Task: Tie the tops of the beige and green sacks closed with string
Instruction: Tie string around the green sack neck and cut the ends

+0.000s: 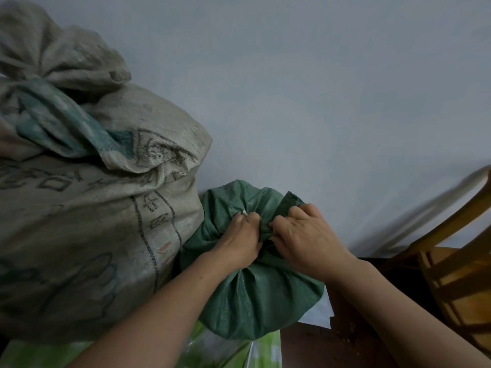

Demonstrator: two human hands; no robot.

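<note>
Green sack (252,296) sits low by the wall (318,102), touching the larger beige sack (93,208) on its left — left hand (240,239) and right hand (305,235) both grip its gathered neck, white string (244,213) showing at the left fingertips.

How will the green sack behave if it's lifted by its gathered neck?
Probably floppy at the top: the green sack bunches into pleats where the left hand and right hand grip it. Its rounded, bulging body suggests a full, fairly heavy load. It seems unlikely to roll, as it appears to rest against the beige sack.
</note>
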